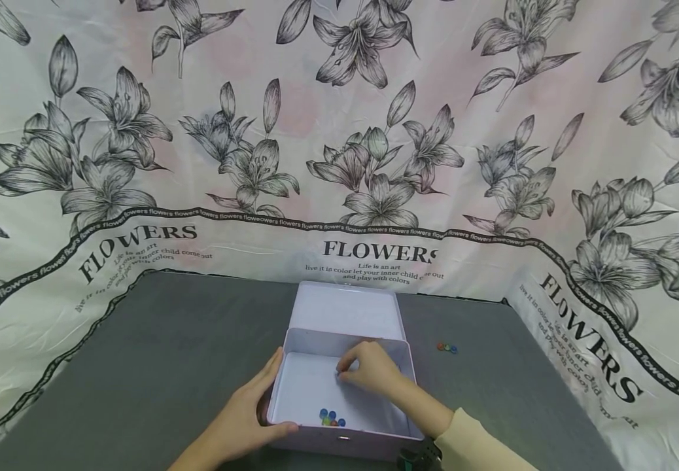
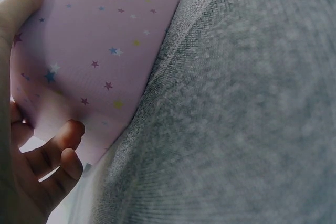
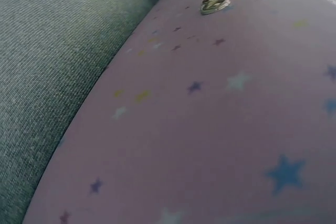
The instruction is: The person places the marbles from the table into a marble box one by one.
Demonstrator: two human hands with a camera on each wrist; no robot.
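A pinkish metal box (image 1: 345,439) with a star print stands on the grey table, its lid (image 1: 348,307) swung back and its inside white. My left hand (image 1: 245,409) grips its front left corner, with the thumb on the front rim and the fingers along the left side. Inside the box, my right hand (image 1: 371,369) pinches what looks like a small bluish marble, mostly hidden by the fingertips. Several coloured glass marbles (image 1: 331,416) lie together by the front wall. In the left wrist view, fingers (image 2: 68,135) curl around the starred box (image 2: 94,40).
A small group of marbles (image 1: 447,348) rests on the grey tabletop (image 1: 198,327) to the right of the box. A metal clasp (image 3: 214,3) sits on the box front in the right wrist view. Flower-printed cloth (image 1: 375,163) hangs behind and around the table.
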